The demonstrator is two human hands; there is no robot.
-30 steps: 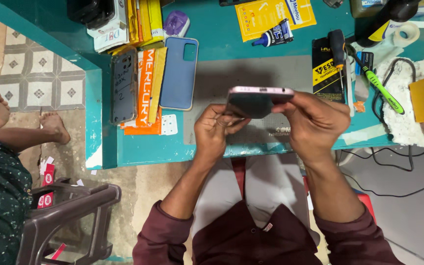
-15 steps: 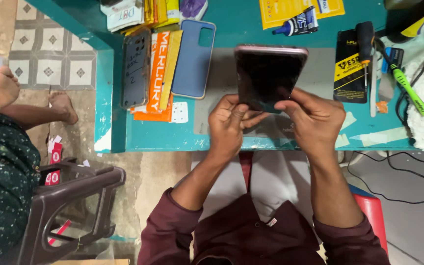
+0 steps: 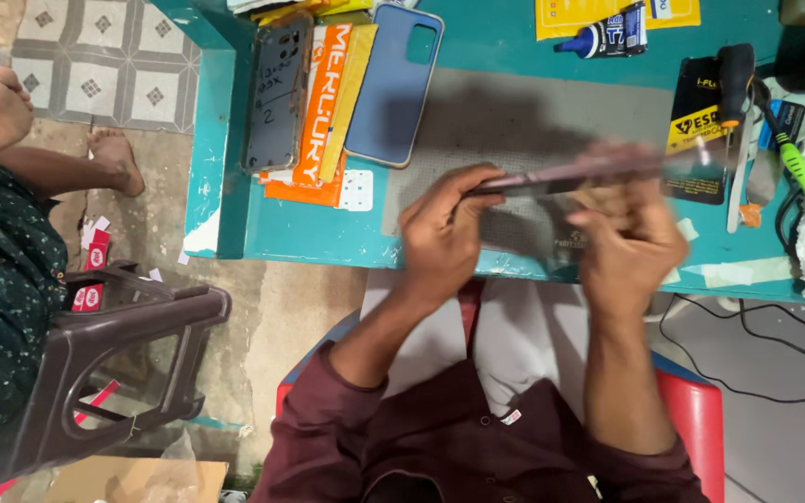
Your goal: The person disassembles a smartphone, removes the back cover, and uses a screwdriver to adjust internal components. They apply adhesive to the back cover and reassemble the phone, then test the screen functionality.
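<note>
While both hands hold it above the teal worktop (image 3: 328, 244), the smartphone (image 3: 570, 174) appears nearly edge-on and blurred, a thin dark slab lying roughly level between them. Left hand (image 3: 444, 228): grip closed on the phone's left end, fingers curled under and thumb on top. Right hand (image 3: 628, 237): blurred, grip wrapped around the phone's right portion from below; exact finger placement cannot be told. Phone position: over the grey work mat (image 3: 533, 126), just in front of the person's chest, clear of the mat surface. Left of the mat, on the worktop: a blue phone case (image 3: 393, 84) lying flat, camera cut-out at its upper end; an orange packet (image 3: 314, 102) beside it; a clear back cover (image 3: 277, 93) at the far left, near the worktop edge. Beyond the mat: a small glue bottle (image 3: 607, 35) on a yellow card (image 3: 598, 11). Right of the mat: a black and yellow packet (image 3: 701, 126), touching the mat's edge; a green-handled tool (image 3: 798, 177) near the right border. Floor, left: a dark plastic stool (image 3: 114, 349); beside it, another person's bare foot (image 3: 114, 158) on the tiles.
</note>
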